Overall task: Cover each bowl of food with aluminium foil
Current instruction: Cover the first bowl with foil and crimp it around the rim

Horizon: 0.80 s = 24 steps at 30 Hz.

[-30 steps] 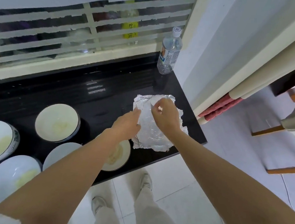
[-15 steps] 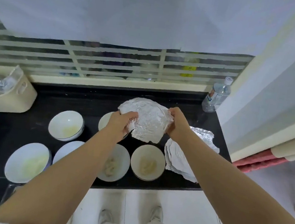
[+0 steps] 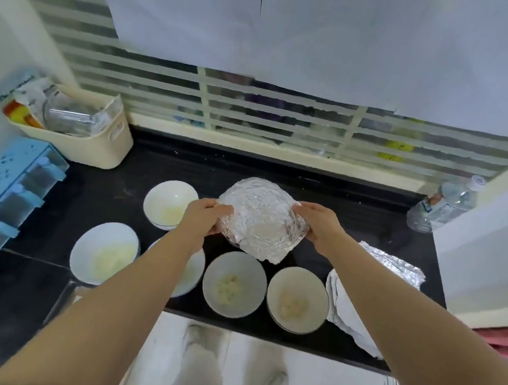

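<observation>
We held a crumpled sheet of foil [image 3: 259, 221] above the back of the black counter [image 3: 280, 173], caught between both hands. Our left hand [image 3: 207, 215] gripped its left edge, the fingers curled round the rim with the foil pressed against them. Our right hand [image 3: 318, 225] gripped the right edge the same way, with its fingertips [image 3: 298, 205] lying on top of the sheet and the rest of the hand beside and under it. The sheet spanned the whole gap between the two hands and touched both. It was domed and nearly round, about as wide as it was deep, so we could name no clear long axis. Its shiny face was turned up toward us, and one ragged corner pointed down at the near edge of the counter, over the space between the middle bowl [image 3: 234, 285] and the right bowl [image 3: 297, 300]. Whether a bowl sat beneath the sheet we could not tell. Both of those bowls stood uncovered with pale food in them, as did the back bowl [image 3: 169, 203] just beside our left hand and the left bowl [image 3: 105, 253]; another bowl [image 3: 191, 275] was partly hidden by our left forearm. A stack of foil [image 3: 393, 268] lay at the right end, near a water bottle [image 3: 444, 204]. A cream basket [image 3: 93, 145] and a blue rack [image 3: 1, 201] stood at the left.
</observation>
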Tool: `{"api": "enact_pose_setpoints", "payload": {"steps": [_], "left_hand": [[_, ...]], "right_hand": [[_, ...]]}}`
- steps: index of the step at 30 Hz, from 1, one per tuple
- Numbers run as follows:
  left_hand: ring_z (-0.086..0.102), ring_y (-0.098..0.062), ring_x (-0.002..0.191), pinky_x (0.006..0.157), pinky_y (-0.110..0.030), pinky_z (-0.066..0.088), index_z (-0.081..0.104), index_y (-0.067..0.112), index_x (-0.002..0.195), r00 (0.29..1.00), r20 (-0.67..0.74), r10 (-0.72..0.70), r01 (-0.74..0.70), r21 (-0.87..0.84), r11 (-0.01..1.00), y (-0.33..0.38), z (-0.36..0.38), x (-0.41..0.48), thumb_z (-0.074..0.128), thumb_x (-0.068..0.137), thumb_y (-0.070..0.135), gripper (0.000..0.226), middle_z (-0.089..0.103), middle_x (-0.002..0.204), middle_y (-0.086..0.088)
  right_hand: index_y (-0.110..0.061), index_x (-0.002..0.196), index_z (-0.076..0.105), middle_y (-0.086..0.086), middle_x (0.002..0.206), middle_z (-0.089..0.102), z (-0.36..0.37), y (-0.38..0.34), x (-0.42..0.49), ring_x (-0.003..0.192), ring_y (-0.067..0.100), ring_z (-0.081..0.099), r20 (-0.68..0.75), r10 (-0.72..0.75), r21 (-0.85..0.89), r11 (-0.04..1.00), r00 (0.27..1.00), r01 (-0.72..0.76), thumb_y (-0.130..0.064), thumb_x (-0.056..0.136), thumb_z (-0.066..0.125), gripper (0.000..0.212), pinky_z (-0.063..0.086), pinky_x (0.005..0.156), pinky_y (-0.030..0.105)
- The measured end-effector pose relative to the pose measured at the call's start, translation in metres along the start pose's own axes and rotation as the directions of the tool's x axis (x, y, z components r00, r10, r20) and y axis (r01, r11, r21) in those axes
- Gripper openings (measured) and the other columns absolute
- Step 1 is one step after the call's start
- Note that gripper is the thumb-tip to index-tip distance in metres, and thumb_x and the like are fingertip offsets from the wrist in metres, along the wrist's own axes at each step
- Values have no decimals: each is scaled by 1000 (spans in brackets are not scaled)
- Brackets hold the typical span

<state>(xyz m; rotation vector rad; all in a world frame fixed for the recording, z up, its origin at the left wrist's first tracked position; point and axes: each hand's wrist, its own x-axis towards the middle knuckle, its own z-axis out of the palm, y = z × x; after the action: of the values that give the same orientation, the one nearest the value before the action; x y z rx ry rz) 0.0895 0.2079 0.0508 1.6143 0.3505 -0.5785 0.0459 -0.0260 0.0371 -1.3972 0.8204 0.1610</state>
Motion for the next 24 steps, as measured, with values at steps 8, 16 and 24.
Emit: {"api": "enact_pose_setpoints", "payload": {"steps": [8,16,24], "left_hand": [[39,-23,72,68,-34,34,46,11,70,998,56,-35,21,235,972,-3,-6,46,71,82,10,27,38,75,-9],[54,-26,74,76,-36,50,53,8,74,982,70,-177,159,213,964,-10,-3,65,62,86,8,15,57,82,-11],[52,-24,68,83,-42,54,54,6,74,975,8,-224,220,148,964,-19,1,70,64,88,7,17,51,71,-10]], "right_hand": [[-1,129,51,11,109,56,25,17,12,94,22,52,-124,80,-133,986,989,-96,-29,87,68,53,45,83,34],[-5,141,36,15,132,53,25,34,11,116,28,54,-131,259,-17,964,957,-264,-29,84,71,71,39,103,41],[0,136,43,15,118,60,38,27,14,96,26,64,1,327,113,939,945,-325,-15,83,72,62,53,68,33]]}}
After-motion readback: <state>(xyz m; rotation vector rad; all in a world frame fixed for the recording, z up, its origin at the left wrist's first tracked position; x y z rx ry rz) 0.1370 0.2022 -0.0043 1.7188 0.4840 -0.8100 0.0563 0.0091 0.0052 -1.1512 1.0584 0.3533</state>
